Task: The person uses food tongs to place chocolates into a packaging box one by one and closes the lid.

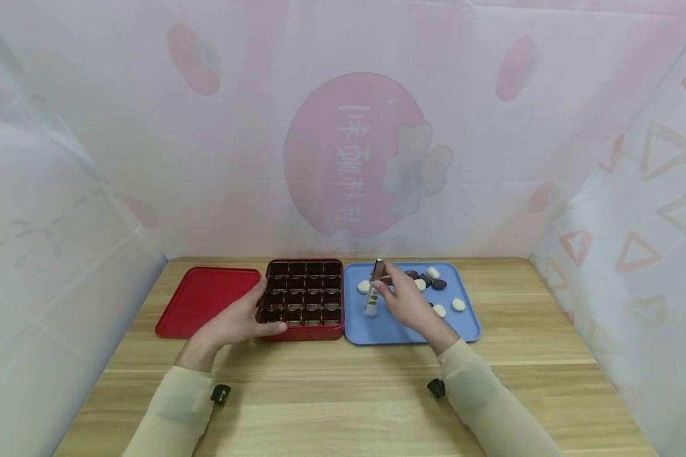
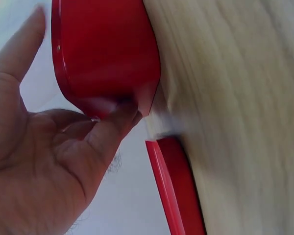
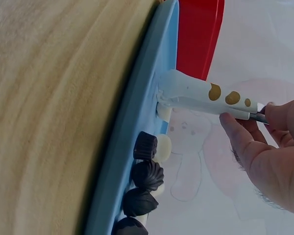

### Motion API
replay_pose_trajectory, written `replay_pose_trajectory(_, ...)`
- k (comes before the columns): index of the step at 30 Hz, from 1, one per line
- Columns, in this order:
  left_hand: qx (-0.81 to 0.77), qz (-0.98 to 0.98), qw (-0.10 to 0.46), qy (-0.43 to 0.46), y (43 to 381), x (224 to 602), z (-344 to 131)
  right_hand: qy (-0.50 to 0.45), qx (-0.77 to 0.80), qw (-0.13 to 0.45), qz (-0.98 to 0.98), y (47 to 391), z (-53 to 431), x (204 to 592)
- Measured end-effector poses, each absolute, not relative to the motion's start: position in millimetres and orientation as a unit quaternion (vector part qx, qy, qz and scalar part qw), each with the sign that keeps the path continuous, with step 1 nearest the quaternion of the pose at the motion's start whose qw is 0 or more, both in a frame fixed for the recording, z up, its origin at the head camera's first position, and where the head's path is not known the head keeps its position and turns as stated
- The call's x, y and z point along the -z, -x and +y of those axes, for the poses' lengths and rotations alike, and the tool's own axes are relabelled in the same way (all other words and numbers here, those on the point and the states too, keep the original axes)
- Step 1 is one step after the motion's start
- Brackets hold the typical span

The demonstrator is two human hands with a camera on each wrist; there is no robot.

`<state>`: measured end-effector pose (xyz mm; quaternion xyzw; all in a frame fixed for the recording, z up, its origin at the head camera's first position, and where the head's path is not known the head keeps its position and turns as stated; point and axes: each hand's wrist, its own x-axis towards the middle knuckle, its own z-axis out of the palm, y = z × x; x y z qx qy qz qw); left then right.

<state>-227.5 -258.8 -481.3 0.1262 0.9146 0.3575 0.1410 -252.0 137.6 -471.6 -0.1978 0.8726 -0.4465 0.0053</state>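
A red box [image 1: 302,332] with a dark brown compartment insert [image 1: 304,292] stands mid-table. My left hand [image 1: 241,320] grips its near left corner, fingers along the left side and thumb at the front rim. In the left wrist view, the fingertips press against the box's red wall [image 2: 112,44]. My right hand [image 1: 406,298] pinches white tongs [image 3: 193,93] with gold oval spots and a metal handle end. They tilt down onto the blue tray [image 1: 389,336], tips close to a white chocolate [image 3: 164,111]. I cannot tell whether anything sits between the tips.
A red lid [image 1: 206,304] lies left of the box. Dark chocolates [image 3: 147,175] and white chocolates [image 1: 458,304] are scattered over the tray's right half. The tray stands right against the box. Printed sheets [image 1: 366,38] wall in the table's back and sides.
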Motion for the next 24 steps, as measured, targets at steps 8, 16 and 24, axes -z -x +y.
replay_pose_trajectory(8, -0.358, 0.919, 0.127, -0.110, 228, 484, -249, 0.194, 0.464, -0.022, 0.864, 251, 155, 460)
replay_pose_trajectory(16, -0.359, 0.918, 0.137, -0.098, 226, 485, -244, 0.180, 0.479, -0.053, 0.858, 252, 175, 448)
replay_pose_trajectory(24, -0.370, 0.914, 0.134, -0.093, 225, 485, -240, 0.157, 0.487, -0.074, 0.856, 252, 195, 444)
